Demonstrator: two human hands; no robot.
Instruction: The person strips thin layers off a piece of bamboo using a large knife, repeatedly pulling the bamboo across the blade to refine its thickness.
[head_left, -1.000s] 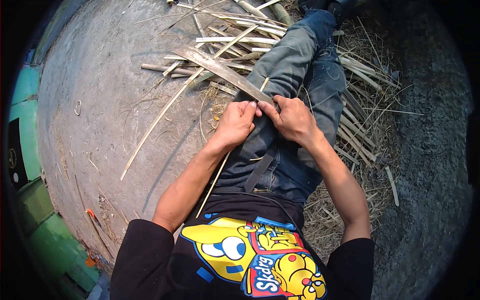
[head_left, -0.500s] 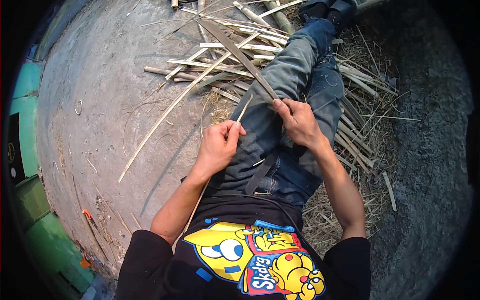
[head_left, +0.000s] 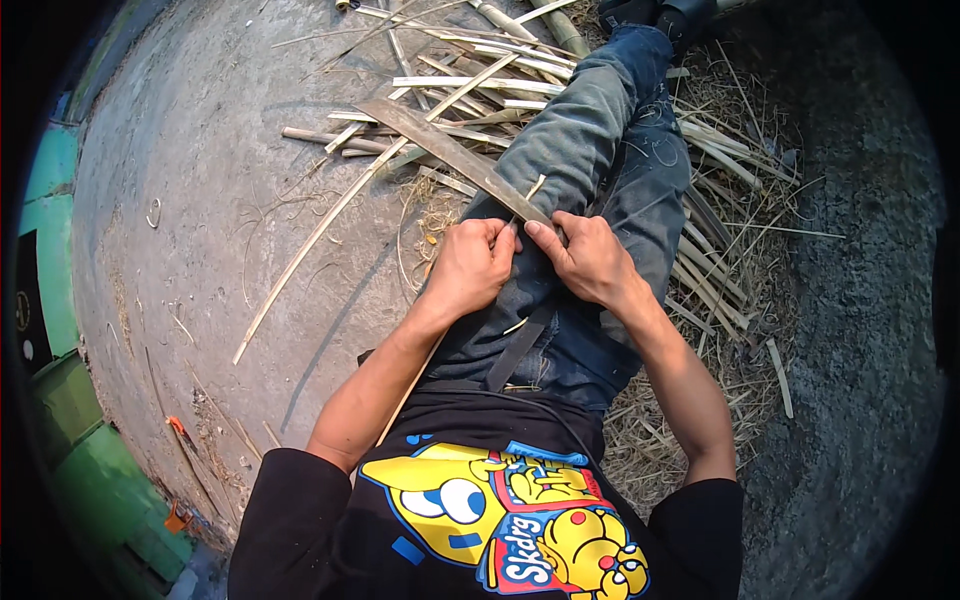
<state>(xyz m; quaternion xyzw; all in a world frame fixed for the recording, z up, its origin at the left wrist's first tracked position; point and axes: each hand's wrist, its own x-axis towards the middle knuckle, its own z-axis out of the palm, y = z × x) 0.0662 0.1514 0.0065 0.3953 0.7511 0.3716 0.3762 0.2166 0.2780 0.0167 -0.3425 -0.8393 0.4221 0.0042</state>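
Observation:
My right hand (head_left: 592, 258) is closed at the near end of a long, dark-bladed knife (head_left: 445, 150). The blade slants up and left over my thigh, its handle hidden by the hand. Close beside it, my left hand (head_left: 472, 262) pinches a thin bamboo strip (head_left: 537, 187). The strip's pale tip sticks out past the blade, and the two appear to cross at my fingers. The strip's other end (head_left: 408, 392) trails back under my left forearm to my shirt.
Split bamboo pieces (head_left: 480, 85) lie heaped beyond my legs (head_left: 575, 140). One long bamboo strip (head_left: 300, 255) reaches across the concrete floor (head_left: 200, 210). Shavings and more strips (head_left: 715, 280) cover the ground at right. An orange-handled tool (head_left: 178, 517) lies far left.
My left hand has moved right and up with the strip, meeting the blade by my right hand. The knife has tilted flatter, its tip swinging left and nearer. My right hand has shifted slightly.

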